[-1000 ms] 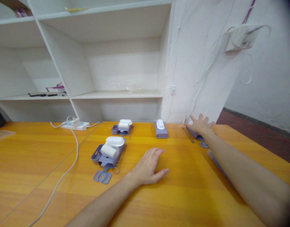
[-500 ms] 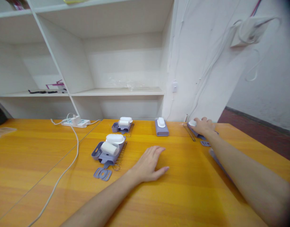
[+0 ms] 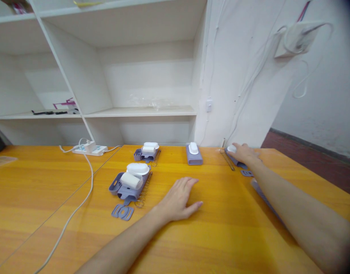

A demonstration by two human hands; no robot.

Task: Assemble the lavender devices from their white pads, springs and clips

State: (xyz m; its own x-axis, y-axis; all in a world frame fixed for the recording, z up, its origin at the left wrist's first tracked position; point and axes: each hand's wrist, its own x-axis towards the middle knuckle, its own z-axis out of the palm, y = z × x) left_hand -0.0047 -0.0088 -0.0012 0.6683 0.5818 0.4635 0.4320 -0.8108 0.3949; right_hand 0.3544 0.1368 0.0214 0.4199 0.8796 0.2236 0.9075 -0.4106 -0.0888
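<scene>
My left hand [image 3: 179,199] lies on the wooden table [image 3: 214,243], fingers stretched and thumb apart, holding nothing. To its left sits a set of purple-grey plastic parts [image 3: 127,192] with a white roll [image 3: 131,180], a white oval piece [image 3: 138,169], a coiled wire [image 3: 144,190] and flat purple-grey pieces [image 3: 122,212]. At the far right my right hand [image 3: 244,154] curls over another purple-grey part [image 3: 239,163], beside a white rounded piece [image 3: 231,148]. Its fingertips are largely hidden, so I cannot make out what is gripped.
A purple-grey case with a white top [image 3: 194,155] stands at the back, and a similar set [image 3: 148,152] farther left. A power strip [image 3: 91,149] trails a white cable [image 3: 78,207] across the left. Behind is a white shelf unit [image 3: 140,112]. Another purple-grey piece [image 3: 260,190] is partly under my right forearm.
The whole view has shifted slightly. Both hands keep nearly the same places over the table, and no part has visibly moved.
</scene>
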